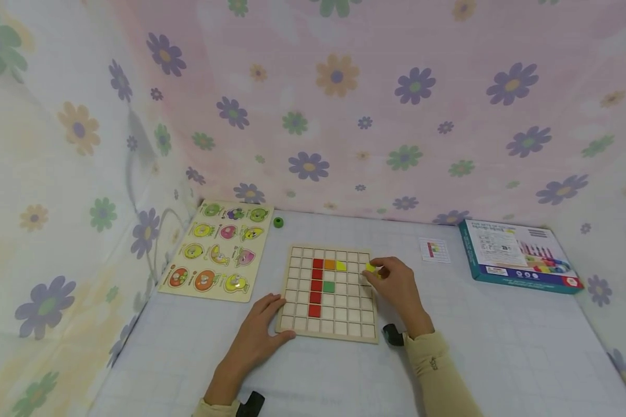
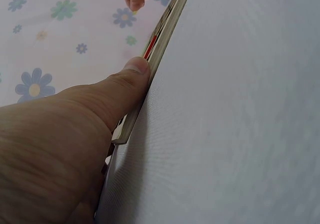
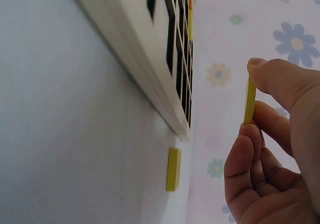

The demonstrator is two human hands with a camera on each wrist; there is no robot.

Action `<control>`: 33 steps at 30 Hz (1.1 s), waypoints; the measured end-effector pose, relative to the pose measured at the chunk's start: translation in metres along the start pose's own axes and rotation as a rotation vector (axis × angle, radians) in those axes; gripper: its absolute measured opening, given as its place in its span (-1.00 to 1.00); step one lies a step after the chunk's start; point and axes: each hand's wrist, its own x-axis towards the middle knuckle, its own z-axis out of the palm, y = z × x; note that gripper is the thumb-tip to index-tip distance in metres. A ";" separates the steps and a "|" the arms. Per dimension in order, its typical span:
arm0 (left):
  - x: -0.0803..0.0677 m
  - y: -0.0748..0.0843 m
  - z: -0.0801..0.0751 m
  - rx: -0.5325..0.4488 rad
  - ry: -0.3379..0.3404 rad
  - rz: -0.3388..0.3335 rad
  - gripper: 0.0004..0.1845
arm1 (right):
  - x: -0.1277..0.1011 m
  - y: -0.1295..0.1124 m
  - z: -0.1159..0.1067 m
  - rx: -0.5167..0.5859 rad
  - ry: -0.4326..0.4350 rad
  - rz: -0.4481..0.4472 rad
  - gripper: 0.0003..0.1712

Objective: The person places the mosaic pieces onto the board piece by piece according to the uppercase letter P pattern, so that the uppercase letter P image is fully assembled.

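Note:
A wooden grid board (image 1: 353, 330) lies on the table with a column of several red tiles (image 1: 315, 298), an orange tile (image 1: 330, 264), a yellow tile (image 1: 341, 266) and a green tile (image 1: 328, 287) in its squares. Around its near left corner spreads my left hand (image 1: 259, 330), thumb on the front edge and fingers along the left side. Over the board's right edge, my right hand (image 1: 399, 284) pinches a yellow square tile (image 3: 250, 101) between thumb and fingers. Another yellow tile (image 3: 173, 169) rests on the table just beyond the board's edge in the right wrist view.
A fruit puzzle board (image 1: 216, 252) lies at the back left, with a small green knob-like piece (image 1: 278, 222) beside it. Toward the back right are a pattern card (image 1: 435, 250) and a flat toy box (image 1: 519, 255). Flowered cloth (image 1: 362, 145) hangs behind the table.

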 end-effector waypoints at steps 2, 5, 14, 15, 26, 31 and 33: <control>0.000 -0.001 0.001 -0.003 0.004 0.006 -0.19 | -0.002 -0.002 0.003 0.011 -0.002 -0.007 -0.62; 0.001 -0.003 0.003 0.000 -0.006 0.014 -0.18 | -0.006 -0.004 0.007 0.012 -0.003 -0.018 -0.62; 0.001 -0.004 0.002 0.017 0.008 0.026 -0.19 | -0.010 -0.015 0.007 0.014 -0.062 -0.092 -0.63; 0.001 -0.005 0.002 0.018 0.011 0.030 -0.19 | -0.010 -0.016 0.007 0.018 -0.067 -0.102 -0.64; -0.002 -0.005 0.002 0.015 0.008 0.041 -0.18 | -0.012 -0.025 0.005 0.031 -0.166 -0.224 -0.72; 0.000 -0.004 0.001 0.004 0.029 0.047 -0.19 | -0.009 -0.028 0.007 0.017 -0.203 -0.248 -0.71; 0.000 -0.004 0.002 0.000 0.029 0.048 -0.19 | -0.008 -0.028 0.008 0.011 -0.212 -0.256 -0.71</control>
